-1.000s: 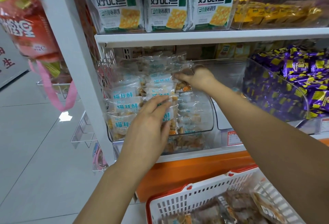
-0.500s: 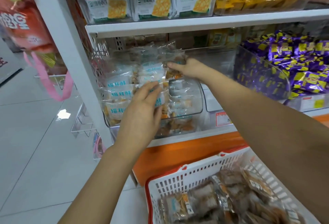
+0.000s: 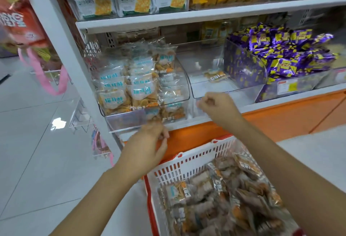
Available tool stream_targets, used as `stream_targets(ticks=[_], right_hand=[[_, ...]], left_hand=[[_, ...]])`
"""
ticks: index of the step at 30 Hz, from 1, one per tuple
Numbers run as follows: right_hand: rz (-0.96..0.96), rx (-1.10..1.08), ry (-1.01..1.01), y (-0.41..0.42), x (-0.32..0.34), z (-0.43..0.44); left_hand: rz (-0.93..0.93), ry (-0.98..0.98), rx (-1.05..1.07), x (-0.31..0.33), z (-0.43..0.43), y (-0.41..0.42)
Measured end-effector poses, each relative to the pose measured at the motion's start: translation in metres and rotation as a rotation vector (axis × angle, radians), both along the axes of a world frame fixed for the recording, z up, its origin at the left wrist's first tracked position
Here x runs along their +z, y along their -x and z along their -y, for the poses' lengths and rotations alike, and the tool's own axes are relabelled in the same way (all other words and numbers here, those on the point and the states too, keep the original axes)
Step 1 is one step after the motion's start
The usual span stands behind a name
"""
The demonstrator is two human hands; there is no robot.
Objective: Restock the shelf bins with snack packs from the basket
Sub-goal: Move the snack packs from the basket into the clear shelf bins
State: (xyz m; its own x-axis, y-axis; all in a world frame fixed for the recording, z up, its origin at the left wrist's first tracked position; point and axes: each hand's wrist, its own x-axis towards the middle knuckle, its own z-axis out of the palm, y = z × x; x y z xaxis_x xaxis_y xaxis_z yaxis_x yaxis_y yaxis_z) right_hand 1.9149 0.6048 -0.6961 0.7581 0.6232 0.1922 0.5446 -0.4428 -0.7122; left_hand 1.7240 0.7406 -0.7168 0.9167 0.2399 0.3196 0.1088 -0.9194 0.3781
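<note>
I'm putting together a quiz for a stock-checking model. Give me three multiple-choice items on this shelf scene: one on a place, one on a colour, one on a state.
1. Where is the basket?
A) on the top shelf
B) low in front of the shelves
C) hanging from the white post

2. What colour are the packs in the right-hand bin?
A) purple and yellow
B) green
C) plain white

3. What state is the middle clear bin in?
A) heaped full
B) tipped over
C) nearly empty

Answers:
1 B: it sits below the orange base.
2 A: the wrappers are purple with yellow marks.
3 C: just one small pack shows inside.
</note>
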Motion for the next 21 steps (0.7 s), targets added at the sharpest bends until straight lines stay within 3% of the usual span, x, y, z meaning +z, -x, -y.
stream_targets(ticks=[3, 5, 8, 13, 17, 21], right_hand=[[-0.014, 0.087, 0.505, 0.004, -0.065, 0.02], [-0.029, 0.151, 0.838, 0.0, -0.117, 0.033], [-0.196, 0.144, 0.927, -0.003, -0.168, 0.052], [0.072, 0.128, 1.077, 0.007, -0.216, 0.077], [-0.115, -0.066, 1.147, -0.006, -0.232, 0.076], [-0.2, -0.058, 1.194, -0.021, -0.235, 0.069]], left_hand=[[-0.458, -0.042, -0.006, -0.034, 0.004, 0.007], [-0.772, 0.047, 0.014, -0.059, 0.009, 0.015], [-1.08, -0.034, 0.001, -0.086, 0.018, 0.026], [-1.155, -0.002, -0.002, -0.102, 0.018, 0.025], [-1.089, -0.125, 0.092, -0.105, 0.019, 0.012], [-1.075, -0.242, 0.181, -0.109, 0.012, 0.004]])
